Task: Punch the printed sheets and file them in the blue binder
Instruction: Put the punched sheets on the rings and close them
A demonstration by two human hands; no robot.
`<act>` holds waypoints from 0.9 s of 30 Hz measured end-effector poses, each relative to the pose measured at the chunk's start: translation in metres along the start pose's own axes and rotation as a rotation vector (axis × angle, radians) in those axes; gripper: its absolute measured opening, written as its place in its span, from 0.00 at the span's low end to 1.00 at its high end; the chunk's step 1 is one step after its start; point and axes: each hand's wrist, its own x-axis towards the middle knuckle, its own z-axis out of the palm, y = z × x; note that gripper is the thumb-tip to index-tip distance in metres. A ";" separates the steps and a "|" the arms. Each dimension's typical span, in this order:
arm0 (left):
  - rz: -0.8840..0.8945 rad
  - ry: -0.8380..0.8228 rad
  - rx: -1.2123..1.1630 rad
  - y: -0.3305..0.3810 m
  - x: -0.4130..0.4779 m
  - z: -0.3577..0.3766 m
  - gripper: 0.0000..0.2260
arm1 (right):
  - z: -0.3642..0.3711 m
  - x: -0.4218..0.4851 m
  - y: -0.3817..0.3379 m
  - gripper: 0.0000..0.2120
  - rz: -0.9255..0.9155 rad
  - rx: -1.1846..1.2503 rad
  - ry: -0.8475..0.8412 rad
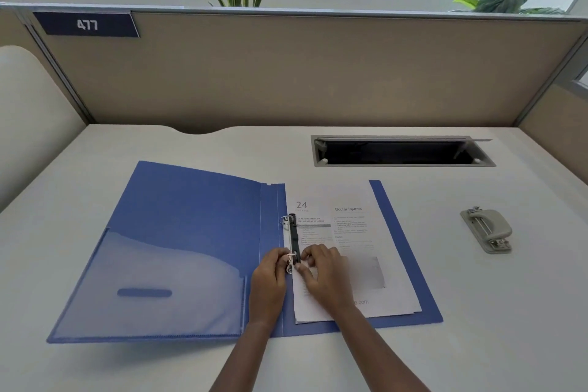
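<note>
While sheets read "24", "Ocular Injuries", L hand & R hand pinched lower ring, open blue binder; partition tag "477".

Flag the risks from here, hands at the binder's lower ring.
1. The left hand and right hand both pinch at the lower ring of the silver metal ring mechanism in the open blue plastic binder; skin could get nipped if it snaps shut.
2. The white printed sheets look slightly fanned at their bottom edge, so a hole might miss the ring or tear.
</note>
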 end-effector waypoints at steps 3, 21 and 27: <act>-0.001 0.002 -0.004 -0.001 0.000 0.001 0.06 | 0.003 -0.001 0.000 0.17 0.011 0.015 0.009; 0.002 0.032 0.009 -0.002 0.000 0.002 0.12 | 0.016 0.002 -0.004 0.22 -0.066 -0.409 0.167; 0.003 0.017 0.017 -0.005 0.000 0.002 0.11 | 0.017 0.004 -0.004 0.22 -0.048 -0.398 0.162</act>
